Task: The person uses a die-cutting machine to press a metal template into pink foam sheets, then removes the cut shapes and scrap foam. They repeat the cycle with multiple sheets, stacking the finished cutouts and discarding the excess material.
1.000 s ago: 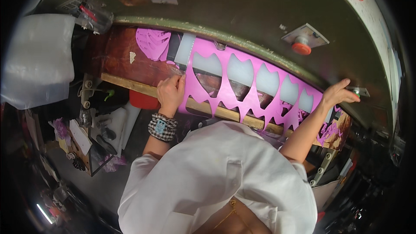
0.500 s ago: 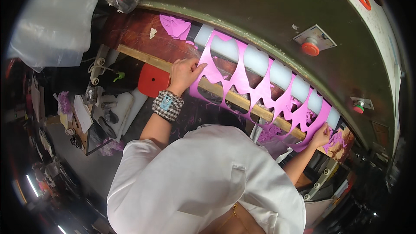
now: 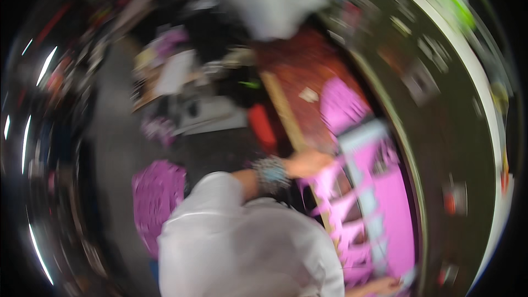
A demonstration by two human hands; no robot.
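Observation:
A pink sheet with cut-out openings (image 3: 344, 209) lies across a pale white bar (image 3: 367, 198) at right, its outline smeared by motion. My left hand (image 3: 311, 163), with a checked band at the wrist, is closed on the near-left edge of this sheet. Low in the picture, my right hand (image 3: 385, 286) is at the sheet's other end, partly cut off and blurred, so its grip is unclear. An unbroken pink stretch (image 3: 399, 214) shows beyond the bar. Loose pink pieces (image 3: 342, 107) lie in a pile above the sheet.
The green machine body (image 3: 440, 132) runs along the right, with a red button (image 3: 454, 198) on it. A reddish board (image 3: 297, 55) has a wooden strip (image 3: 283, 110) along its edge. A red seat-like piece (image 3: 261, 126) and a pink stack (image 3: 158, 203) are at left.
My view has swung left, blurring everything and bringing the pink stack into sight. An unbroken pink stretch now shows beyond the white bar. My left hand remains at the sheet's edge.

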